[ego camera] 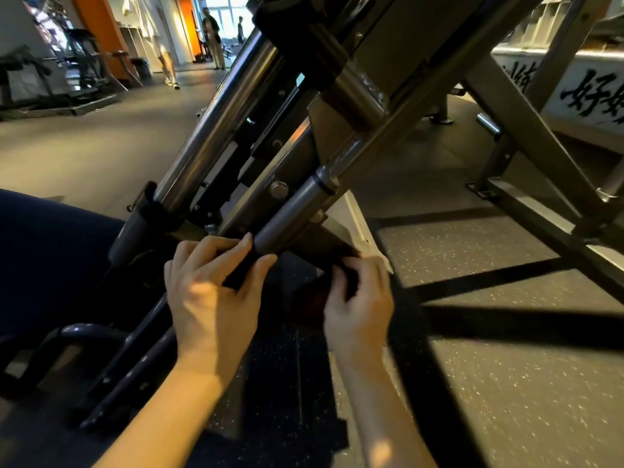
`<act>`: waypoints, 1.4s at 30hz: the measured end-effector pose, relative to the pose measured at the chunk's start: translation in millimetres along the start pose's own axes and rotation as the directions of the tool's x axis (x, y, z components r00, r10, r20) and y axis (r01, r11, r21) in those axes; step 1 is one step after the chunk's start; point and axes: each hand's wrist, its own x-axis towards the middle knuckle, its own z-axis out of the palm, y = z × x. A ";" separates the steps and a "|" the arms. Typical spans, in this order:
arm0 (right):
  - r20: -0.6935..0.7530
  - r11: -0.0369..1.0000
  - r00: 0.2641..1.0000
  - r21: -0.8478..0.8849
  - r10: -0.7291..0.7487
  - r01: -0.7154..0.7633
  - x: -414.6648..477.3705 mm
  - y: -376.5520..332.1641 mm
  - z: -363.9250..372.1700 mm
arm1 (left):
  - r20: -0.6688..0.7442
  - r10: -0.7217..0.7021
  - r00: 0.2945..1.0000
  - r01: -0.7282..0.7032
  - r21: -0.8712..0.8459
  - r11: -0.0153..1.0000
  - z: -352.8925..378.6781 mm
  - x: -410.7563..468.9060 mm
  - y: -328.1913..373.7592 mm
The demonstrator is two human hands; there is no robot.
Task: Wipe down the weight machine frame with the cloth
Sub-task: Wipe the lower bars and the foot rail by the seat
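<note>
Left hand (212,298) closes its grip round one end of the dark cloth (242,267), held just under the grey cylinder (290,214) of the weight machine frame (537,140). Beside it, the right hand (361,305) pinches the cloth's other end.

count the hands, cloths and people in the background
left hand and right hand: 2
cloth: 1
people: 3
total: 6
</note>
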 end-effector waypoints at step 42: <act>0.397 0.930 0.908 0.366 -0.133 -0.023 21.3 -78.5 -64.7 | 0.476 -0.440 0.762 0.299 0.344 0.890 -94.8 10.9 11.3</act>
